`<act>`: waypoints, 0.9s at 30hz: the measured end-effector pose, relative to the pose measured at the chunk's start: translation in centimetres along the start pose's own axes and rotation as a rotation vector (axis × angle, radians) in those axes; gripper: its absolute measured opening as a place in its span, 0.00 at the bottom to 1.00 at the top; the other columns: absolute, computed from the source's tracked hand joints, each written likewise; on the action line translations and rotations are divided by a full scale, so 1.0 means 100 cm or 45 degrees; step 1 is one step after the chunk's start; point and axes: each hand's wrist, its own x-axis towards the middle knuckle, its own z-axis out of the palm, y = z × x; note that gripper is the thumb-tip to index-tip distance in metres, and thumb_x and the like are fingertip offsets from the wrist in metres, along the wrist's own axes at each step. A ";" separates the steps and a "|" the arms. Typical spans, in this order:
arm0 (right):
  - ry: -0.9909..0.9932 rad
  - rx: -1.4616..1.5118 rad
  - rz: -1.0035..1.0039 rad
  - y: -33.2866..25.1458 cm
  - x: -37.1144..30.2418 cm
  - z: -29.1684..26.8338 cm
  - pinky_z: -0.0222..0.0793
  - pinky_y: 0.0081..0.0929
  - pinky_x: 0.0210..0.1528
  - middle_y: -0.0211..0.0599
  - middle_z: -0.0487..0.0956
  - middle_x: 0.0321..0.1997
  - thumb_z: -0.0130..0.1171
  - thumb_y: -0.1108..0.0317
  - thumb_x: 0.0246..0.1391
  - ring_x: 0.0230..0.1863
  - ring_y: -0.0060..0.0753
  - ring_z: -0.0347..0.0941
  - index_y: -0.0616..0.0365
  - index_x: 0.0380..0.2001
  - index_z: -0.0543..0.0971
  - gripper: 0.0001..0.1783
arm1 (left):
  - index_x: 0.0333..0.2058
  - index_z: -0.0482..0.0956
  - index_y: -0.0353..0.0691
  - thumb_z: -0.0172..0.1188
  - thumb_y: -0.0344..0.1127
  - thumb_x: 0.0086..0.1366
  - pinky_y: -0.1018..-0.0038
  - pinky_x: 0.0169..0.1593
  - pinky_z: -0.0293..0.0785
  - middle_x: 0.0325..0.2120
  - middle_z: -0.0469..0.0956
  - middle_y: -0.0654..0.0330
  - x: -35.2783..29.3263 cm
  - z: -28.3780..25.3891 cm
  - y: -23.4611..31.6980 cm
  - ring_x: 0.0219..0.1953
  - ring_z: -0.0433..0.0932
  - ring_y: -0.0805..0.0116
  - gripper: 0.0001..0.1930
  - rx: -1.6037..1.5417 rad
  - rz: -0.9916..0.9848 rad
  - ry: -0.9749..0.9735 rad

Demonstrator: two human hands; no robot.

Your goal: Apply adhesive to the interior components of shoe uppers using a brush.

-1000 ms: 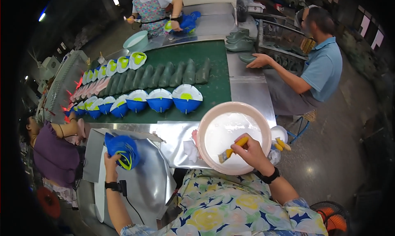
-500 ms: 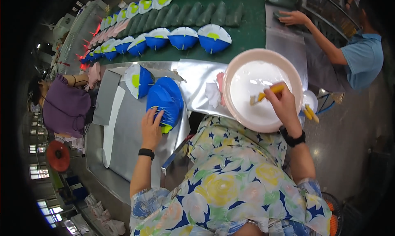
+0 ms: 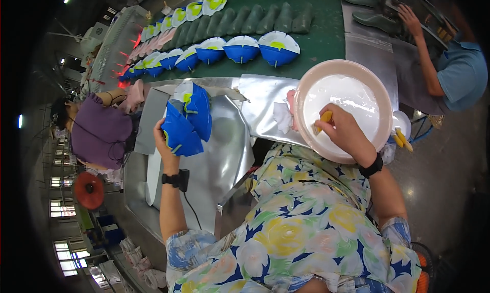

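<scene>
My left hand (image 3: 164, 142) grips a blue shoe upper (image 3: 182, 135), raised over the metal-topped table. Right behind it is another blue upper with a white and lime lining (image 3: 199, 106); whether the two touch I cannot tell. My right hand (image 3: 347, 132) is closed round the yellow handle of a brush (image 3: 325, 118), over a pale pink basin (image 3: 386, 106) of white liquid (image 3: 332, 96). The brush's bristles are hidden behind my fingers and the handle points down toward the liquid.
A green conveyor belt (image 3: 326, 53) carries rows of blue uppers (image 3: 241, 50) and dark green shoe lasts (image 3: 255, 19). Yellow-handled tools (image 3: 402, 139) lie right of the basin beside a white container (image 3: 401, 122). Co-workers stand at left (image 3: 99, 132) and right (image 3: 464, 73).
My left hand has lifted the blue upper off the table and turned it, near the other upper. My right hand has lowered the brush deeper into the basin.
</scene>
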 end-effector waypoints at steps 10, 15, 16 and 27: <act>0.132 0.046 0.041 0.007 -0.004 -0.014 0.70 0.36 0.34 0.49 0.77 0.31 0.66 0.67 0.55 0.31 0.50 0.76 0.62 0.36 0.74 0.13 | 0.55 0.75 0.39 0.62 0.22 0.54 0.61 0.57 0.72 0.51 0.76 0.53 0.017 -0.102 -0.095 0.53 0.76 0.52 0.26 1.499 0.878 -0.065; 0.109 0.123 -0.017 0.006 0.002 -0.003 0.71 0.40 0.38 0.50 0.78 0.33 0.65 0.66 0.55 0.35 0.51 0.77 0.62 0.37 0.74 0.13 | 0.62 0.67 0.39 0.60 0.30 0.64 0.60 0.61 0.70 0.58 0.72 0.55 0.069 -0.007 -0.004 0.58 0.73 0.60 0.27 0.036 0.256 -0.126; 0.014 0.024 -0.054 0.009 0.000 -0.004 0.72 0.41 0.40 0.50 0.78 0.35 0.64 0.66 0.55 0.37 0.52 0.77 0.63 0.37 0.74 0.13 | 0.65 0.63 0.38 0.56 0.33 0.70 0.61 0.64 0.69 0.63 0.67 0.54 0.047 0.051 0.051 0.63 0.70 0.61 0.26 -0.666 -0.233 -0.176; 0.159 -0.043 -0.067 0.020 0.001 -0.084 0.72 0.36 0.37 0.47 0.79 0.31 0.64 0.67 0.55 0.32 0.48 0.77 0.61 0.36 0.73 0.12 | 0.61 0.70 0.39 0.60 0.31 0.68 0.69 0.54 0.77 0.52 0.77 0.59 0.056 0.163 0.097 0.50 0.78 0.66 0.23 -0.661 -0.515 -1.097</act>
